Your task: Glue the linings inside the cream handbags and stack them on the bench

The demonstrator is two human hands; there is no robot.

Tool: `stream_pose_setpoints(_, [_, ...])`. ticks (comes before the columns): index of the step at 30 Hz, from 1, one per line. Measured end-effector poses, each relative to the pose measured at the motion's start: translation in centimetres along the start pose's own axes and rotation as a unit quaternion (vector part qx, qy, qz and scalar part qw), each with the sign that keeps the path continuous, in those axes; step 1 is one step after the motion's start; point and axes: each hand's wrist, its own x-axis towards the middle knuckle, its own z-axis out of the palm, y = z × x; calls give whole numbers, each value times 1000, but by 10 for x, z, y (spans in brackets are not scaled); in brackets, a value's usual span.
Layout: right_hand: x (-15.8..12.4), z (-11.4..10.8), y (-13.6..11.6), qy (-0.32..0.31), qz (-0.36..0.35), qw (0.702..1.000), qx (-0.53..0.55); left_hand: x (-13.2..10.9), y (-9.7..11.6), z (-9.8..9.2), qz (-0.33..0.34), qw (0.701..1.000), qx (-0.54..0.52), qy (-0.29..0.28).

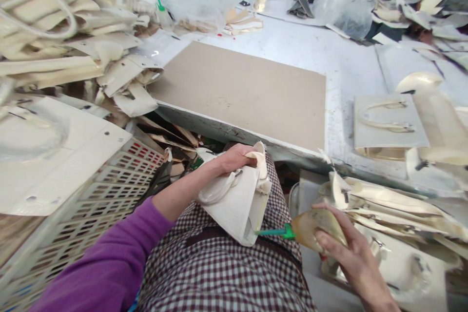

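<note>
My left hand [234, 158] is closed on the upper edge of a cream bag piece [239, 204] with a looped handle, resting on my checked apron [219, 273]. My right hand [338, 248] grips a squeezed yellowish glue bottle [314, 226]. Its green nozzle [276, 232] touches the lower edge of the cream bag piece.
A brown board [248, 92] lies on the white table [329, 53] in front. Cream bag parts are heaped at the left [54, 29] and at the right [395, 204]. A white plastic crate [120, 185] stands at my left. Plastic bags [343, 7] lie farther back.
</note>
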Motion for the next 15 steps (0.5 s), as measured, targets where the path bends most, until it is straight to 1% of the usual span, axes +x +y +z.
stream_pose_setpoints(2, [1, -2, 4, 8, -2, 998, 56, -3, 4, -5, 10, 1000, 17, 11])
stream_pose_setpoints(4, [3, -6, 8, 22, -13, 992, 125, -9, 12, -14, 23, 998, 39, 32])
stream_pose_setpoints(6, [5, -10, 12, 50, -34, 980, 187, -19, 24, -26, 35, 995, 62, 63])
stream_pose_setpoints(8, [9, -16, 16, 83, -65, 970, 217, -34, 38, -38, 49, 988, 88, 117])
stream_pose_setpoints(10, [13, -21, 21, 100, -95, 968, 210, -50, 51, -44, 81, 974, 104, 186])
stream_pose_setpoints(12, [17, -25, 26, 114, -114, 971, 178, -65, 55, -42, 122, 958, 105, 238])
stream_pose_setpoints(14, [19, -25, 27, 131, -110, 977, 125, -76, 50, -33, 139, 954, 77, 256])
stream_pose_setpoints(15, [19, -24, 26, 143, -100, 981, 85, -80, 44, -27, 131, 956, 52, 258])
